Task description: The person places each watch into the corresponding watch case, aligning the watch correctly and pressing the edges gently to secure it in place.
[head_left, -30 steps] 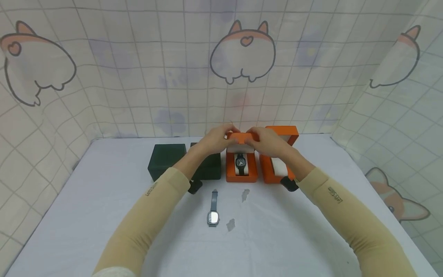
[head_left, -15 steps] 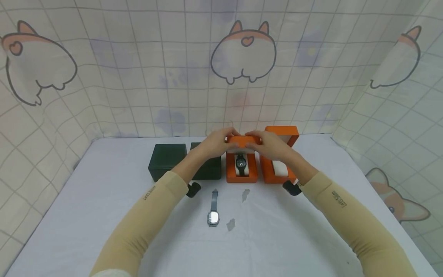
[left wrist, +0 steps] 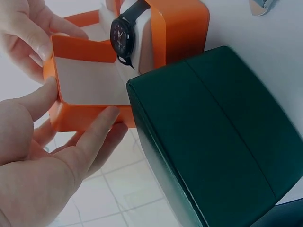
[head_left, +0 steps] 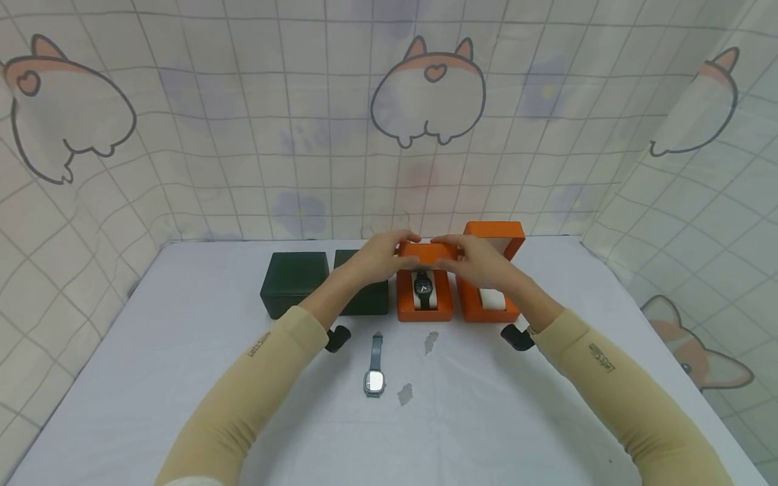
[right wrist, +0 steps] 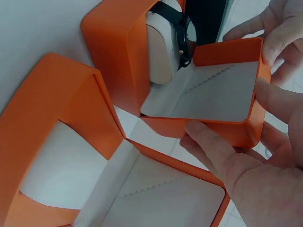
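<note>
Grid-patterned cloth [head_left: 243,162] hangs behind the white table [head_left: 516,418]; my arms stretch forward and slant inward, with my left hand [head_left: 379,258] and right hand [head_left: 480,262] gripping both ends of the raised lid [head_left: 428,252] on an orange box [head_left: 425,315], at the far middle, a black watch [head_left: 423,287] inside.

At my left wrist, the thumb presses the lid's end wall and fingers line its side, near a green box [left wrist: 218,142].

At my right wrist, thumb and fingers clasp the opposite corner, beside another open orange case [right wrist: 52,99].
</note>
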Tool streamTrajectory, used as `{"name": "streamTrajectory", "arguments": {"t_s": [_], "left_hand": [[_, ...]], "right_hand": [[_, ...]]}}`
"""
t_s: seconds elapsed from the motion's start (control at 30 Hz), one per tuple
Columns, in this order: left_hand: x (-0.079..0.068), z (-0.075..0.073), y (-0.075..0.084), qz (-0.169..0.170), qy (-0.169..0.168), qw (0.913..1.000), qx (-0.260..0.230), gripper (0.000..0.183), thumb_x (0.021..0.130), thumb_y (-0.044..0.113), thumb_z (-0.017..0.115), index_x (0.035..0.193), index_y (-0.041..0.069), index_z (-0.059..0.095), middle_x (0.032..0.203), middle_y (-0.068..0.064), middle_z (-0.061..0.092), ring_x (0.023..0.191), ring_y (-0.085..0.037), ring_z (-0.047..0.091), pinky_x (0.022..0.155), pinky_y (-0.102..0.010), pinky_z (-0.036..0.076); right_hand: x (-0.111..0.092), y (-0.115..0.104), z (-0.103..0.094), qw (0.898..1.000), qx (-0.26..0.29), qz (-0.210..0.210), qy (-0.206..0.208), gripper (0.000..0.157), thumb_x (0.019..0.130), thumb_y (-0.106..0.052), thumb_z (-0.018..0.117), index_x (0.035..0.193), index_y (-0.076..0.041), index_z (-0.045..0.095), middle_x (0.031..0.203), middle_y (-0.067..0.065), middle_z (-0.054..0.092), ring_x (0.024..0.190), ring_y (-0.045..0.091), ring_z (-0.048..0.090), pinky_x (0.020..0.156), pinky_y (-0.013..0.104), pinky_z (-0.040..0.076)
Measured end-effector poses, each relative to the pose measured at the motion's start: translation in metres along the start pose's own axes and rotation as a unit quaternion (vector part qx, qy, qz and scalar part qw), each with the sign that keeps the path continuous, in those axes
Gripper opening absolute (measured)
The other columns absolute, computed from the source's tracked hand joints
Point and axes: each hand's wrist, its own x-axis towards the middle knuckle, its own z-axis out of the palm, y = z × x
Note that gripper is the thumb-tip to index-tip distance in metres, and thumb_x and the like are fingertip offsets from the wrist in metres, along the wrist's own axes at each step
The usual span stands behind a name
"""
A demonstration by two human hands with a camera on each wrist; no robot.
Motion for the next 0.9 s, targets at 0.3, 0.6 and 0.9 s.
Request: {"name": "streamTrajectory", "arguments": {"t_s": [0.3,0.6,0.9], "left_hand": [[-0.003,0.004,-0.002,0.003,0.008,0.9999,0.005,0.043,0.103,0.026,0.066,0.142,0.012,0.057,0.134,-0.009,0.059,0.114,-0.025,0.056,0.102,-0.04,0.052],[-0.005,0.006,-0.003,0.021,0.011,0.9996,0.013,0.041,0.102,0.026,0.068,0.14,0.011,0.06,0.136,-0.01,0.059,0.121,-0.028,0.055,0.102,-0.041,0.052],[-0.008,0.008,-0.004,0.039,0.017,0.9989,0.018,0.039,0.102,0.024,0.069,0.138,0.01,0.062,0.137,-0.01,0.059,0.125,-0.029,0.055,0.105,-0.042,0.049]], "right_hand": [[-0.003,0.004,0.006,1.0,0.005,-0.007,0.017,0.048,0.101,-0.027,0.069,0.146,-0.013,0.057,0.118,0.01,0.066,0.094,0.027,0.057,0.077,0.036,0.052],[-0.009,0.002,0.009,0.999,0.005,-0.014,0.033,0.048,0.099,-0.024,0.072,0.144,-0.012,0.06,0.129,0.011,0.066,0.103,0.028,0.058,0.089,0.043,0.055],[-0.009,0.007,0.013,0.999,0.012,-0.022,0.046,0.047,0.098,-0.024,0.074,0.142,-0.013,0.063,0.127,0.009,0.067,0.102,0.026,0.058,0.084,0.041,0.056]]}}
